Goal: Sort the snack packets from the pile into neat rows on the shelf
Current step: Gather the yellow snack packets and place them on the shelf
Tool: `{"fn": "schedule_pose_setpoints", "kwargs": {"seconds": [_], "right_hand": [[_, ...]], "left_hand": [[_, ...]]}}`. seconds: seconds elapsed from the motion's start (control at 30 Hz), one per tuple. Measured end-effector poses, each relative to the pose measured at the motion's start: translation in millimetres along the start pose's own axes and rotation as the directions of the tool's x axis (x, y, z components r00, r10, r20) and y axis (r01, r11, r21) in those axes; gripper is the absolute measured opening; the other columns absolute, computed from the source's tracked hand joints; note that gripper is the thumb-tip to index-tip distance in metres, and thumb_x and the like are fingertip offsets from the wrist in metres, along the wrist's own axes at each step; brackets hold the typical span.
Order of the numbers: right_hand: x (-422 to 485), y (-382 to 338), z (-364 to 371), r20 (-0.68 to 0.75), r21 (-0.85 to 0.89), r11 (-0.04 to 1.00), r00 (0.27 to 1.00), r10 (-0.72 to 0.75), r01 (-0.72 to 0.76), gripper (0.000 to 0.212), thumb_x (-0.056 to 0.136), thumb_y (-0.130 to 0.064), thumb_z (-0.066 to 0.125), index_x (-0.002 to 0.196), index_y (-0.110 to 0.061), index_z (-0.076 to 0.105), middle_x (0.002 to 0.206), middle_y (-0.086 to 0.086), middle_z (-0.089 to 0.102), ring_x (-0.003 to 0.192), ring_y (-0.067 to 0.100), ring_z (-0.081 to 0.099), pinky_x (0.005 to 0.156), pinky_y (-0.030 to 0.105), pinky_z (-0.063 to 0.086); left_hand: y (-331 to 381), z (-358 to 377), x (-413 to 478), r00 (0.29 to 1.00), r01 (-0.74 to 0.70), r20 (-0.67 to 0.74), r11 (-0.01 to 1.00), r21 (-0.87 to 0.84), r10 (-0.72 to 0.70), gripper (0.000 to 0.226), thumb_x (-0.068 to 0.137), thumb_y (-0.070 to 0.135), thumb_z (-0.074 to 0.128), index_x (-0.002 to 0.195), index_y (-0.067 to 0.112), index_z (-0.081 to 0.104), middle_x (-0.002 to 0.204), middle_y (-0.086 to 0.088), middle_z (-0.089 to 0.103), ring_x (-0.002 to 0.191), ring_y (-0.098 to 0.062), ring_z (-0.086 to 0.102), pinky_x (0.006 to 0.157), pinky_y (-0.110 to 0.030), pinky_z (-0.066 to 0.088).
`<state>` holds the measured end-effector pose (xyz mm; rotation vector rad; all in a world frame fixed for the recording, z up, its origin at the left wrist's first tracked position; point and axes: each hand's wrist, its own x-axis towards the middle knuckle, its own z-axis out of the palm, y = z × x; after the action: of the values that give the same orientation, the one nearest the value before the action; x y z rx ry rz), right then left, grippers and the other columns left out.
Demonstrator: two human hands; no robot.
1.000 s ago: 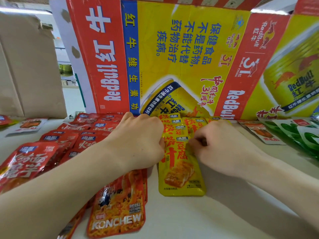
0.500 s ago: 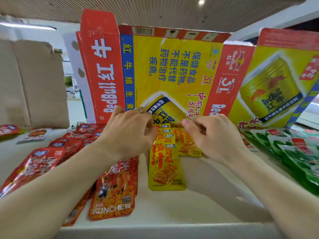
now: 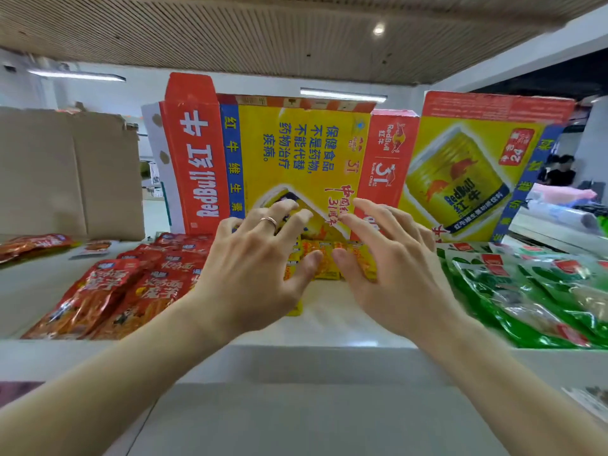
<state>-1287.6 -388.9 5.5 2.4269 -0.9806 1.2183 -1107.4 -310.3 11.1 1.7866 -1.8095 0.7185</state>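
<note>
The left hand [image 3: 256, 274] and right hand [image 3: 391, 274] hover side by side over the shelf [image 3: 329, 327], fingers spread and released, grasping nothing. The yellow packets [image 3: 325, 266] lie in a row under them, between red packets [image 3: 131, 291] on the left and green packets [image 3: 526, 291] on the right, with a printed box [image 3: 296, 143] at the far side.

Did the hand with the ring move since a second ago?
Yes. The left hand was curled low beside the yellow packets; now it is open and raised in front of the can picture on the Red Bull box.
</note>
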Motion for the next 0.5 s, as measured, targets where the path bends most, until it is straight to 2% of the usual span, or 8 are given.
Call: {"fn": "schedule_pose_setpoints", "kwargs": {"seconds": [0.17, 0.33, 0.5], "right_hand": [[-18.0, -12.1, 1.4, -0.027, 0.08, 0.996, 0.999, -0.032, 0.034, 0.055, 0.092, -0.058, 0.038, 0.134, -0.028, 0.057, 0.15, -0.008, 0.043, 0.139, 0.016, 0.035, 0.11, 0.042, 0.027], [-20.9, -42.9, 14.5, -0.045, 0.211, 0.972, 0.994, -0.1, 0.108, 0.05, 0.091, -0.052, 0.043, 0.131, -0.026, 0.06, 0.15, -0.005, 0.043, 0.139, 0.02, 0.036, 0.109, 0.046, 0.028], [-10.6, -91.8, 20.5, -0.046, 0.279, 0.945, 0.986, -0.162, 0.169, 0.052, 0.091, -0.05, 0.042, 0.134, -0.025, 0.058, 0.152, -0.004, 0.04, 0.142, 0.019, 0.032, 0.109, 0.046, 0.023]], "left_hand": [[6.3, -9.4, -29.0, 0.999, 0.007, 0.053, 1.0, 0.009, -0.008, 0.06, 0.094, 0.063, 0.025, 0.143, 0.031, 0.039, 0.153, 0.01, 0.038, 0.134, -0.017, 0.042, 0.097, -0.044, 0.037], [-4.8, -30.0, -59.7, 0.99, 0.125, -0.068, 0.992, 0.033, -0.123, 0.058, 0.094, 0.055, 0.036, 0.145, 0.026, 0.038, 0.152, 0.007, 0.036, 0.13, -0.021, 0.045, 0.094, -0.043, 0.04], [-35.6, -66.0, -85.4, 0.982, 0.184, -0.071, 0.978, 0.102, -0.177, 0.059, 0.093, 0.052, 0.041, 0.147, 0.027, 0.032, 0.155, 0.008, 0.032, 0.133, -0.018, 0.042, 0.099, -0.044, 0.036]]}}
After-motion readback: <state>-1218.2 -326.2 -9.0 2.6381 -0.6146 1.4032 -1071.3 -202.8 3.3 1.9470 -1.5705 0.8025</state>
